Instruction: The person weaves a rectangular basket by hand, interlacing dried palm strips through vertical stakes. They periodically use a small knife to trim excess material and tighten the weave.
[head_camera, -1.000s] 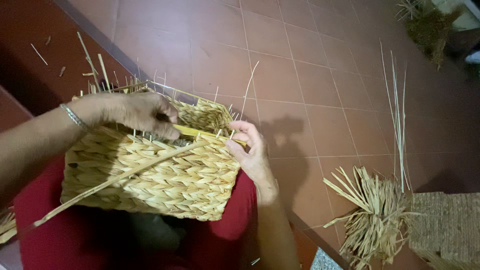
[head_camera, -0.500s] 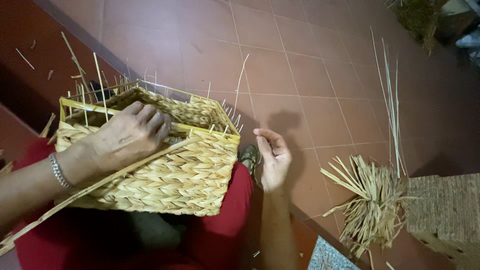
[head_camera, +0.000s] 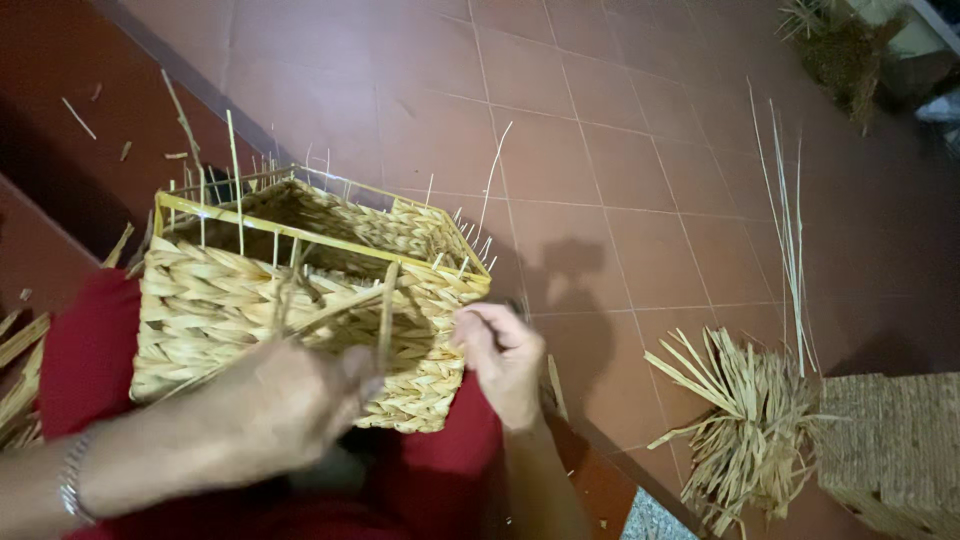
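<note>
Two hands at a half-woven basket

The left hand (head_camera: 300, 400) pinches a straw strand (head_camera: 385, 320) upright against the woven basket (head_camera: 230, 310) resting on the person's red lap (head_camera: 90, 340); the right hand (head_camera: 500, 360), fingers curled closed, grips the basket's near corner, apparently steadying it.

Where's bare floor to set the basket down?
Free: red tiled floor beyond the woven basket, between it and the upright straw stalks. Crowded: lower right, straw bundle beside a woven block; both hands at the basket's front.
</note>
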